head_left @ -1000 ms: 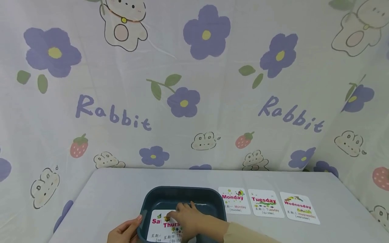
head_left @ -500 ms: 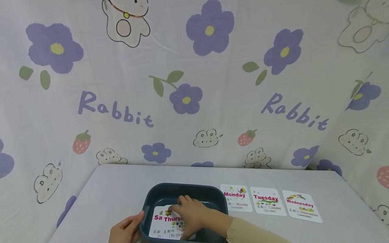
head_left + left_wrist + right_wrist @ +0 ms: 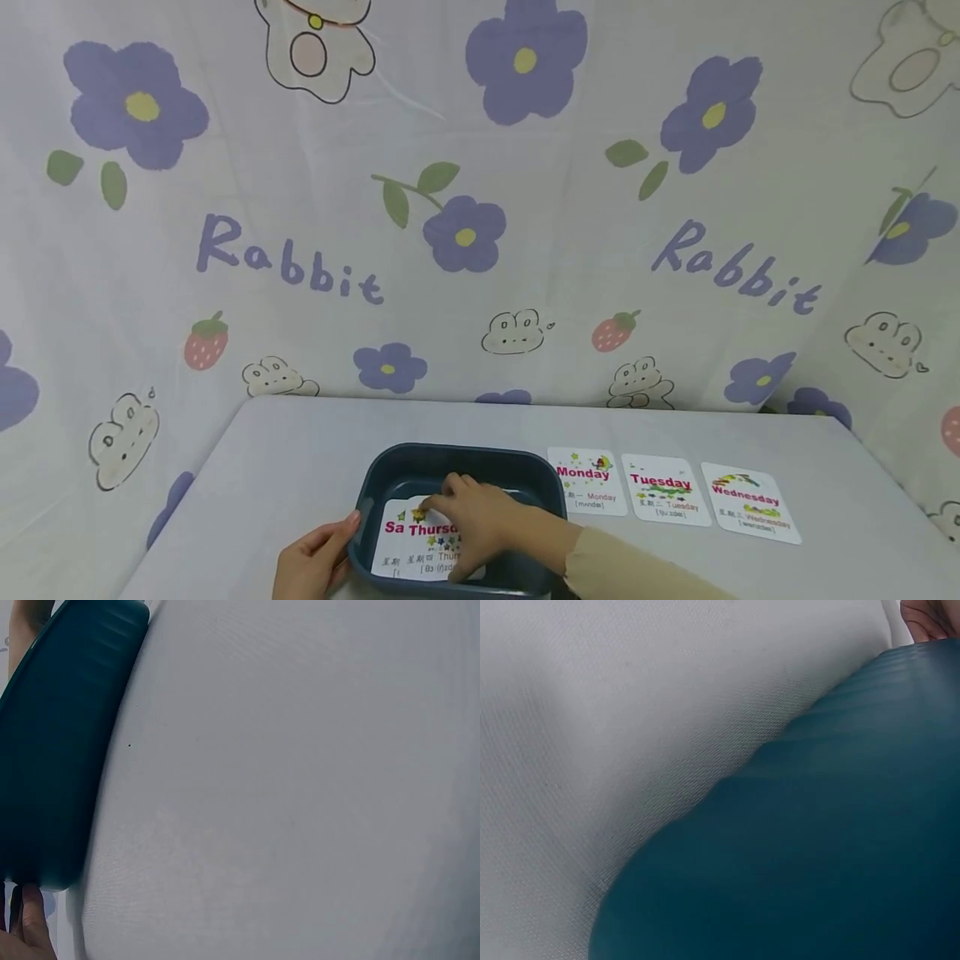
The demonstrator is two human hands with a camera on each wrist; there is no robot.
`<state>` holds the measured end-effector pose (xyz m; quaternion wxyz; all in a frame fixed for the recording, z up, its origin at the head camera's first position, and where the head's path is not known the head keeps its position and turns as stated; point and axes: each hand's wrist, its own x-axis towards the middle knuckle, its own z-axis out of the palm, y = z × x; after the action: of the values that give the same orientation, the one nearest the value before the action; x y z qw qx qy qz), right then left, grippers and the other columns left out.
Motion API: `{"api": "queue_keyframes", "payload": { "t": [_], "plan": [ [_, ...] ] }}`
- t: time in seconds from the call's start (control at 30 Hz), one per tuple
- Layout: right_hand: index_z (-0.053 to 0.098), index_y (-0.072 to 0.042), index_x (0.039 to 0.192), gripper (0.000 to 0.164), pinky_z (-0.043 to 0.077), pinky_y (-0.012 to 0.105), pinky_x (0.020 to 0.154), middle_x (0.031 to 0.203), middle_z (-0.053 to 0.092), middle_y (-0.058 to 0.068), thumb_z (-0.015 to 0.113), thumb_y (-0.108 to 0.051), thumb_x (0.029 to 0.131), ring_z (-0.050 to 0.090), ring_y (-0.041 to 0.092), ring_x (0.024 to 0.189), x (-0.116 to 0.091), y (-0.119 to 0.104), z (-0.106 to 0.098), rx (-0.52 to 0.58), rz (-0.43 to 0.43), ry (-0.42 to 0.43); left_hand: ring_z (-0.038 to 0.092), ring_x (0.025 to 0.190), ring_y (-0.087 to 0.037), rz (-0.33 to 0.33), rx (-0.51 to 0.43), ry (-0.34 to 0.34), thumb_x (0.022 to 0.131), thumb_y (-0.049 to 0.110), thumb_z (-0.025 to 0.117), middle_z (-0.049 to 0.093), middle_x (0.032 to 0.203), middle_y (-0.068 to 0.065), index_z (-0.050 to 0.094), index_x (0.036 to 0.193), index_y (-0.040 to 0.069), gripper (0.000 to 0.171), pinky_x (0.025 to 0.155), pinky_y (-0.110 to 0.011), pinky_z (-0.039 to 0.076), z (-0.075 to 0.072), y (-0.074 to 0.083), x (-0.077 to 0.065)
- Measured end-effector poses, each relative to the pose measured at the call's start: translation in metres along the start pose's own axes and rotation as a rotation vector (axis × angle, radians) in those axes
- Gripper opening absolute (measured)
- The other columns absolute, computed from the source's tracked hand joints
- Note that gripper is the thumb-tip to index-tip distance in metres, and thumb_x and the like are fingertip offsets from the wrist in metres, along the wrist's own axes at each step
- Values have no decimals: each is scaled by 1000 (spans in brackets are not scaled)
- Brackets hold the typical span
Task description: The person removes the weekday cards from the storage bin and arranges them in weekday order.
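A dark blue-green bin (image 3: 401, 468) stands at the table's near side; its outer wall (image 3: 60, 750) fills part of the left wrist view. My left hand (image 3: 315, 560) holds the bin's left side, thumb near the rim. Reaching inside, my right hand (image 3: 483, 525) pinches the Thursday card (image 3: 435, 552) between thumb and fingers. That card overlaps another white card (image 3: 392, 548), of which the red letters "Sa" show. The right hand covers the end of the word Thursday. In the right wrist view, the bin's wall (image 3: 817, 825) hides the right hand's grip.
Right of the bin, a Monday card (image 3: 588, 483), a Tuesday card (image 3: 666, 490) and a Wednesday card (image 3: 752, 502) lie in a row on the white table (image 3: 300, 467). The bin's rim covers Monday's left edge. Behind the table hangs a patterned cloth (image 3: 420, 333).
The head view has tilted down a little, so everything sits higher in it. Both hands keep their holds. Slightly more of the word Thursday shows beside the right hand.
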<state>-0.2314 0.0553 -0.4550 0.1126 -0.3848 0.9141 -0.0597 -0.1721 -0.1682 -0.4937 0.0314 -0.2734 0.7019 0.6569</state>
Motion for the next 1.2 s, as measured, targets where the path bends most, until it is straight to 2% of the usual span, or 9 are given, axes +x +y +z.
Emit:
{"api": "queue_keyframes", "payload": {
  "t": [0.37,0.5,0.63,0.83,1.0,1.2],
  "plan": [
    [49,-31,126,71,48,37,85,118,48,-2,78,-49,64,43,10,97,-3,1,1,39,23,-17,62,67,-13,-16,-54,18,71,48,74,71,87,-7,69,97,-1,56,57,-19,50,3,0,-1],
    [51,-28,126,71,48,37,86,118,50,-4,78,-53,64,44,9,98,-2,1,4,0,-11,19,63,68,-12,-10,-51,19,71,49,74,71,87,-7,69,97,-2,57,57,-19,51,3,-1,-1],
    [52,-28,125,72,48,36,87,118,51,-6,78,-54,63,45,9,98,1,-1,6,-17,-6,31,63,69,-11,-6,-49,18,71,50,74,71,88,-7,69,97,-1,57,57,-19,51,3,-2,-1],
    [52,-28,125,73,47,37,90,120,52,-6,80,-52,62,47,11,100,4,-4,4,-12,7,15,61,67,-12,-14,-44,18,69,51,74,71,87,-6,70,97,0,58,56,-20,49,3,0,-1],
    [51,-28,127,75,48,36,87,121,51,-3,81,-50,61,47,11,99,4,-4,3,-17,-2,18,60,65,-11,-16,-33,19,71,50,74,71,86,-5,69,98,-1,58,55,-20,48,3,1,-2],
    [51,-27,127,76,48,34,87,123,48,-2,80,-51,62,44,10,101,3,-4,-4,24,-9,22,59,64,-11,-22,-42,23,70,50,74,71,84,-4,70,98,0,58,54,-20,48,2,0,-2]
  ]
}}
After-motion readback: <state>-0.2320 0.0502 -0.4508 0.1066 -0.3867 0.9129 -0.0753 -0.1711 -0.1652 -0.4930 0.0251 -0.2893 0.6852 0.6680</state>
